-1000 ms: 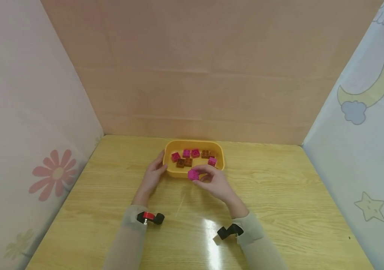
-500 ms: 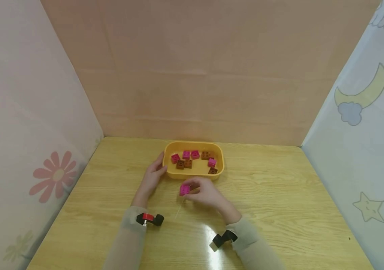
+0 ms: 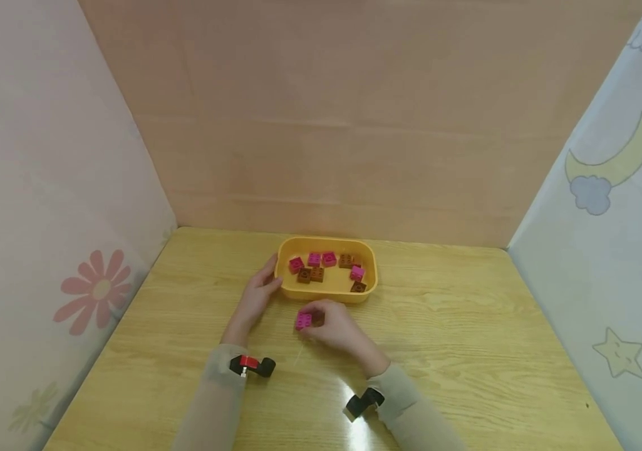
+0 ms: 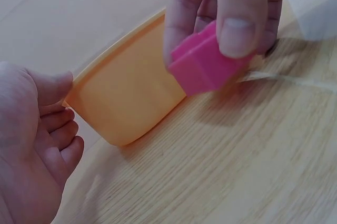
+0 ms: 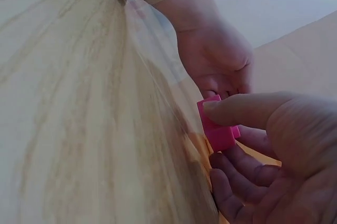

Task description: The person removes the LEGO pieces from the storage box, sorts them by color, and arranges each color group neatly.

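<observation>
A pink toy brick (image 3: pixel 304 321) with studs on top is pinched between the thumb and fingers of my right hand (image 3: pixel 336 327), close over the table in front of the yellow plastic tub (image 3: pixel 321 295). My left hand (image 3: pixel 255 302) holds that tub by its left end; in the left wrist view its thumb lies at the rim and the other fingers curl below. Inside the tub lie several loose bricks, among them a pink brick (image 3: pixel 357 273), a red-pink brick (image 3: pixel 296 265) and a brown brick (image 3: pixel 304 275). From the right wrist, the pinched brick (image 5: pixel 217 129) shows its smooth side.
The wooden table (image 3: pixel 467 338) reaches back to a plain peach-coloured backdrop (image 3: pixel 343 125). Printed cloth walls stand on both sides, one with a pink flower (image 3: pixel 98 291). A black camera mount sits on each sleeve.
My right hand has moved from the tub's front rim toward me and left, lowering the pink brick toward the table. The left hand keeps its hold on the tub.
</observation>
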`<state>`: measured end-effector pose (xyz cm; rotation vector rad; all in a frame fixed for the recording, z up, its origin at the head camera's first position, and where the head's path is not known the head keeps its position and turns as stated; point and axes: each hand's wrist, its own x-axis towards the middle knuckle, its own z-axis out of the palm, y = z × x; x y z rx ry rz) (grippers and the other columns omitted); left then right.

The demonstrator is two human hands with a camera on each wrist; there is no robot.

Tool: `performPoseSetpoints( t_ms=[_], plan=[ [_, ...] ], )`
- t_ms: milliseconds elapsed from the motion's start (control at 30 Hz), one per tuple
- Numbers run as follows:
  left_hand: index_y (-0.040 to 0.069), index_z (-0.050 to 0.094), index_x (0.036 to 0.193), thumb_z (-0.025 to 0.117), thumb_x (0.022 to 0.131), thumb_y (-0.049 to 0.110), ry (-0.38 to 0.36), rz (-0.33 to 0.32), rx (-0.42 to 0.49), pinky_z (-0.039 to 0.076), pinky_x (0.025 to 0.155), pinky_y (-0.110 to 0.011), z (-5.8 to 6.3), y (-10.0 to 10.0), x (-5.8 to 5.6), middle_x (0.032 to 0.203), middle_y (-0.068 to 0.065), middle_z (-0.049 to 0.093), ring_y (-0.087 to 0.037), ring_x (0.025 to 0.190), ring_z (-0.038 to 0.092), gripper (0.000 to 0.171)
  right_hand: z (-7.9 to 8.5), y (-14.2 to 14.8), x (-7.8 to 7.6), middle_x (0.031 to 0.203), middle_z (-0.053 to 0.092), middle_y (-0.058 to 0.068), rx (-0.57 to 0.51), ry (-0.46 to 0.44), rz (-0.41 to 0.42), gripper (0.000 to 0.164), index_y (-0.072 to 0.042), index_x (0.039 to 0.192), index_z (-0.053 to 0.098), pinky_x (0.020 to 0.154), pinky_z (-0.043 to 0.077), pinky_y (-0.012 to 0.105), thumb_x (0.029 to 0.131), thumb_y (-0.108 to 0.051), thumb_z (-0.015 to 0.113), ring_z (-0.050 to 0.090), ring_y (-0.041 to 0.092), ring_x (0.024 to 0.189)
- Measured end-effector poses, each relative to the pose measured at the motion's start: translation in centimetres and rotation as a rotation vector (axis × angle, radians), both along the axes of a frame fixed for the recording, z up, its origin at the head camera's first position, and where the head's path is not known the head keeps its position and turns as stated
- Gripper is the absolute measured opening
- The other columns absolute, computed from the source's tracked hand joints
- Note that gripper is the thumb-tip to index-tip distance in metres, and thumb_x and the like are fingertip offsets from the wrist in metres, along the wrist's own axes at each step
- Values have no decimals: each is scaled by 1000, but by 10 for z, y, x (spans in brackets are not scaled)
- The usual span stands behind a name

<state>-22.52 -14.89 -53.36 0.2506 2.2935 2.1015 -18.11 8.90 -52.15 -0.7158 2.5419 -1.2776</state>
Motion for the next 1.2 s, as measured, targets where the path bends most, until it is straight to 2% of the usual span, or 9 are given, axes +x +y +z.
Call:
performPoseSetpoints(
  t_ms=[400, 767, 1200],
  plan=[
    [6, 27, 169, 51, 112, 8, -33, -9, 12, 9, 133, -45, 4, 1, 0, 178, -8, 18, -26, 164, 12, 62, 1, -6, 0, 108, 74, 0, 20, 39, -30, 36, -9, 120, 78, 87, 58, 33, 86, -15, 89, 66, 15, 99],
    [6, 32, 168, 54, 111, 8, -12, 10, -8, 10, 133, -47, 2, 1, 0, 177, -9, 23, -27, 164, 15, 61, 0, -6, 1, 112, 75, 2, 52, 31, -51, 40, -7, 123, 77, 88, 59, 34, 86, -17, 90, 67, 17, 101],
    [4, 30, 168, 52, 111, 6, -12, 4, -8, 11, 133, -47, 2, 1, 0, 177, -11, 22, -29, 164, 14, 61, -1, -6, 0, 112, 74, 2, 76, 36, -51, 39, -8, 122, 77, 89, 58, 36, 87, -19, 90, 66, 17, 102]
  ],
)
